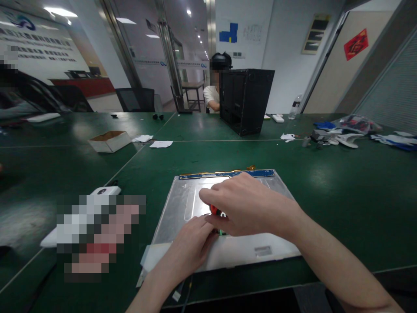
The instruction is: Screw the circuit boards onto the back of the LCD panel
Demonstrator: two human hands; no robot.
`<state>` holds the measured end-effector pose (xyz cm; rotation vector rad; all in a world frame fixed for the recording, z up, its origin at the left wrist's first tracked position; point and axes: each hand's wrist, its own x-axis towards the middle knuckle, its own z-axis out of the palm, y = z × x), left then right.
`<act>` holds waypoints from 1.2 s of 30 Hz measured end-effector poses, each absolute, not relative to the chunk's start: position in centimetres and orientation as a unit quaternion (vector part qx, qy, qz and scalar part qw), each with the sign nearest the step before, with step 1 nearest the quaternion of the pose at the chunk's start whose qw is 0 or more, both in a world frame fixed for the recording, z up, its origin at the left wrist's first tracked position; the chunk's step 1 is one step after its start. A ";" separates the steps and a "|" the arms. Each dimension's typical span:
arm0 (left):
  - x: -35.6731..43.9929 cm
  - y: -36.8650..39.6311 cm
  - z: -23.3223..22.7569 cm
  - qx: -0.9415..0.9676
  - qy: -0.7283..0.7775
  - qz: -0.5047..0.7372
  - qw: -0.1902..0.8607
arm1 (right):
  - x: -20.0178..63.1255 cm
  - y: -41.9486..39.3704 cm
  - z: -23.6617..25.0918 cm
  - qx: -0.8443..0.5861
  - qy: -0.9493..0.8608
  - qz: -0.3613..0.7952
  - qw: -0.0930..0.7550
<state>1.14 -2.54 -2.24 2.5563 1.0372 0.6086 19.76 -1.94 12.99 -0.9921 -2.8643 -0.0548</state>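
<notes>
A flat, silver display panel [172, 204] lies on the green table in front of me, a blue circuit strip [226, 175] along its far edge and a white band [241, 254] along its near side. Over its middle, my right hand [244, 204] is closed around a screwdriver [213, 210], of which only a bit of red and black handle shows. My left hand [195, 239] rests low on the panel just beside it, fingers pressed together; their tips are partly hidden under my right hand. A small green board [222, 233] peeks out beneath both hands.
A white device [107, 190] lies left, beside a blurred-out patch. Farther back are an open cardboard box [110, 142], papers [161, 144] and a black computer case [246, 102], with a person [211, 98] behind it. A bottle [295, 107] and bagged parts [356, 124] stand right.
</notes>
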 end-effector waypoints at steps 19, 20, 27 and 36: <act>1.1 -2.6 -2.0 0.894 0.365 0.201 0.166 | 20.3 -1.7 12.9 -0.297 -0.953 -0.001 0.063; 1.1 -2.6 -1.9 0.893 0.366 0.201 0.165 | 20.4 -1.7 12.9 -0.292 -0.954 0.003 0.062; 1.2 -2.6 -1.8 0.894 0.364 0.206 0.161 | 20.1 -1.7 13.0 -0.312 -0.949 0.000 0.053; 1.0 -2.5 -2.2 0.893 0.363 0.196 0.181 | 19.8 -1.7 12.9 -0.328 -0.944 -0.020 0.043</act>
